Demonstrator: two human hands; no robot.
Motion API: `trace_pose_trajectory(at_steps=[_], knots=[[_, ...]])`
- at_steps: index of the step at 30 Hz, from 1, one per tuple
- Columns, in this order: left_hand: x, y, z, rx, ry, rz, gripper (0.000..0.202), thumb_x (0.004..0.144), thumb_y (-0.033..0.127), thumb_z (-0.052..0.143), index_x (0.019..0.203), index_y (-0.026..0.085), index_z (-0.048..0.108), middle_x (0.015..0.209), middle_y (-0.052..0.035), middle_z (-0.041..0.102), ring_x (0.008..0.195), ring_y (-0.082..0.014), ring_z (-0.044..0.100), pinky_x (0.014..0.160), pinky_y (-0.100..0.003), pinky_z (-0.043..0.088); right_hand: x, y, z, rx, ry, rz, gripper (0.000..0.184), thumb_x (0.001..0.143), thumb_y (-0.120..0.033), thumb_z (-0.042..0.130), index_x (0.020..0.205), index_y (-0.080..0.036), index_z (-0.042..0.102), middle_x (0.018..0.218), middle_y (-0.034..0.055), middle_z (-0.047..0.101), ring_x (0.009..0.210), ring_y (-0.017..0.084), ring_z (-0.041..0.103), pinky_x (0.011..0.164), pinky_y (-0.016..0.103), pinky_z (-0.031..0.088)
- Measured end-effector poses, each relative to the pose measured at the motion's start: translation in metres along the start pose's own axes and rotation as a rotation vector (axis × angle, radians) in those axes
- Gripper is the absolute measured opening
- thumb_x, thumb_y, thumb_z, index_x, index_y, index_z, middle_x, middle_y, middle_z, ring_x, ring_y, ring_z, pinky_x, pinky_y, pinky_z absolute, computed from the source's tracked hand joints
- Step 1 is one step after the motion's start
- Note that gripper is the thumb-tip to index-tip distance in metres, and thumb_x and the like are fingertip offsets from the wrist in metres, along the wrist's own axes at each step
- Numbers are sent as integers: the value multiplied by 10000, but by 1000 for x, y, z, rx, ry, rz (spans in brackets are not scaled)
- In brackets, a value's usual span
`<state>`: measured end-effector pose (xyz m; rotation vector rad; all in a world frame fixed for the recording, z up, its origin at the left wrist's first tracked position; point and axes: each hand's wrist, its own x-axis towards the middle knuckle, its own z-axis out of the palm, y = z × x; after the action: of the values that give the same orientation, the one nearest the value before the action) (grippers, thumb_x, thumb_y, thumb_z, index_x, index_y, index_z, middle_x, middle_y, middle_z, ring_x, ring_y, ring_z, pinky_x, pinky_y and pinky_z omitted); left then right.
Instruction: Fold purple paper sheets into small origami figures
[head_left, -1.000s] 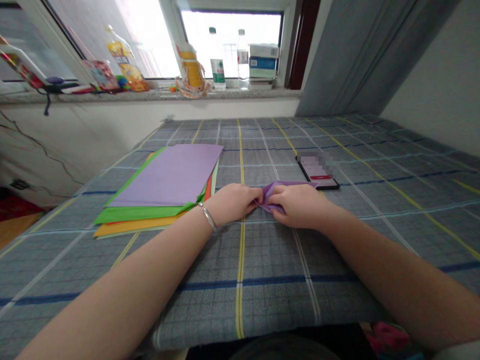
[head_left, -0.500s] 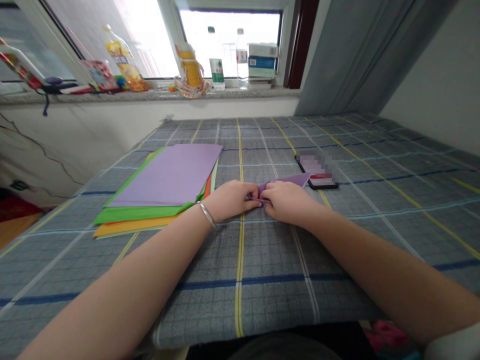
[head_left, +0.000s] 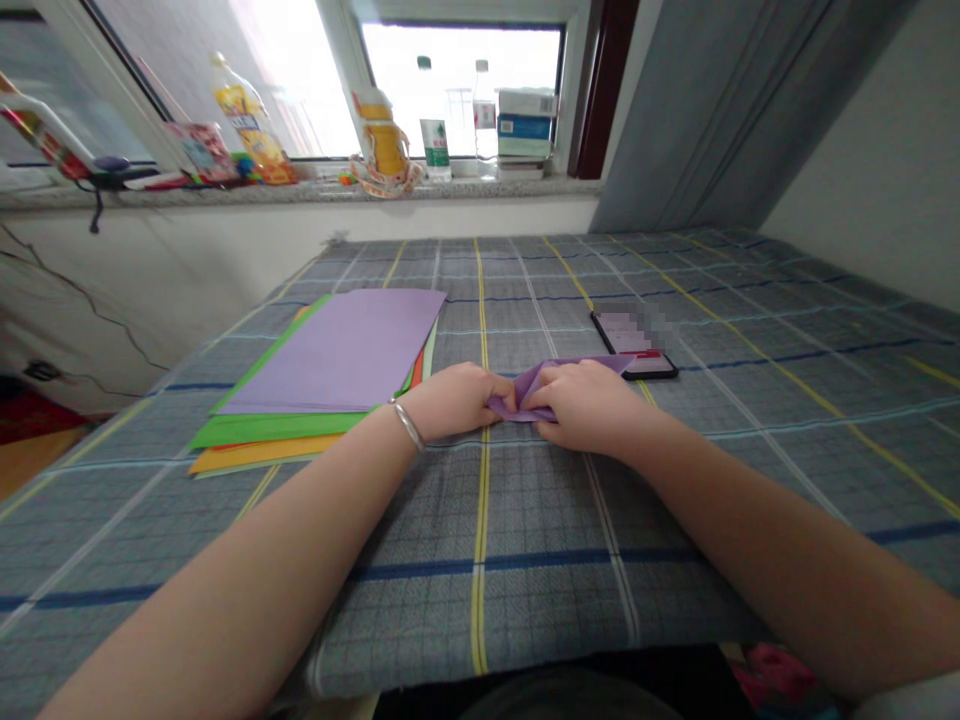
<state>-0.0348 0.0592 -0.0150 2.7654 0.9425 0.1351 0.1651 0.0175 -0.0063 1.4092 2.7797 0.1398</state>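
A folded piece of purple paper point(head_left: 529, 386) is held between my two hands, just above or on the plaid cloth. My left hand point(head_left: 466, 396), with a silver bangle at the wrist, pinches its left end. On the other side my right hand point(head_left: 585, 402) grips it with curled fingers and covers much of its middle. A pointed purple end sticks out past the right hand, in front of the phone point(head_left: 637, 350). To the left lies a stack of coloured sheets, a purple sheet point(head_left: 337, 345) on top and a green sheet point(head_left: 247, 430) beneath.
The grey plaid cloth point(head_left: 420, 610) covers the whole surface up to its front edge. On the windowsill point(head_left: 315, 192) behind stand a yellow drink bottle point(head_left: 251, 120), a yellow cup point(head_left: 384, 140), clear bottles and boxes point(head_left: 525, 130). A grey curtain point(head_left: 697, 110) hangs at right.
The purple paper has turned, now showing more of its folded face between the hands. My left hand has shifted slightly left, and the paper's pointed end reaches further right.
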Motion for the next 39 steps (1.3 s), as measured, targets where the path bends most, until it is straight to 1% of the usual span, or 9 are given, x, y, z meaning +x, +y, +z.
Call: trace_pose_trajectory(at_steps=[3, 8, 13, 16, 18, 24, 28, 31, 39], knots=[[0, 1, 0, 36, 2, 1, 147, 813, 172, 586, 883, 227, 704, 798, 19, 709, 711, -124, 619, 652, -203, 397, -5, 2, -5, -3, 15, 39, 422, 893, -522, 448, 891, -229, 751, 993, 69, 704, 851, 245, 635, 685, 360, 399], [-1, 1, 0, 24, -4, -4, 244, 775, 105, 584, 928, 248, 710, 885, 25, 723, 803, -136, 645, 743, -216, 436, -4, 11, -6, -100, 198, 80, 242, 919, -285, 465, 900, -203, 691, 959, 71, 661, 883, 227, 588, 670, 334, 381], [0, 2, 1, -21, 18, 5, 231, 769, 98, 585, 900, 241, 712, 880, 20, 719, 806, -137, 638, 758, -224, 434, 2, 16, 3, -134, 285, 100, 198, 837, -249, 613, 1018, -170, 603, 1030, 94, 629, 964, 254, 550, 724, 343, 391], [1, 2, 1, -90, 53, -43, 83, 794, 217, 631, 836, 213, 702, 795, 18, 698, 726, -130, 609, 689, -222, 415, 0, 17, 2, -132, 322, 118, 258, 831, -323, 638, 1024, -159, 589, 1016, 105, 643, 961, 267, 562, 763, 363, 383], [1, 0, 2, -144, 100, -124, 174, 802, 355, 647, 774, 187, 682, 684, 22, 647, 641, -122, 560, 617, -223, 385, -3, 21, -1, -101, 338, 124, 311, 855, -438, 598, 991, -159, 596, 927, 97, 668, 893, 265, 587, 809, 395, 369], [0, -19, 3, -395, 138, -318, 363, 805, 515, 590, 786, 166, 686, 650, 22, 582, 632, -131, 522, 563, -237, 358, -6, 52, 5, 172, 278, 22, 363, 824, -543, 602, 918, -194, 633, 826, 33, 699, 818, 218, 617, 923, 403, 336], [1, -32, 3, -479, 184, -273, 334, 795, 492, 592, 751, 175, 686, 797, -7, 627, 774, -157, 568, 709, -277, 446, 1, 68, 20, 204, 204, 27, 237, 805, -433, 648, 844, -202, 680, 832, 50, 705, 825, 235, 604, 777, 359, 391], [2, -37, 3, -433, 248, -203, 302, 791, 450, 596, 688, 178, 675, 943, -35, 627, 935, -181, 574, 885, -322, 444, 5, 71, 27, 360, 204, 91, 218, 825, -416, 620, 812, -208, 685, 743, 26, 679, 715, 192, 591, 674, 317, 392], [0, -40, 6, -155, 177, -248, 322, 831, 431, 512, 707, 168, 651, 970, -59, 638, 915, -206, 573, 881, -364, 447, 11, 61, 36, 620, 214, 157, 173, 800, -379, 642, 861, -219, 667, 817, 8, 680, 772, 181, 600, 680, 290, 416]])
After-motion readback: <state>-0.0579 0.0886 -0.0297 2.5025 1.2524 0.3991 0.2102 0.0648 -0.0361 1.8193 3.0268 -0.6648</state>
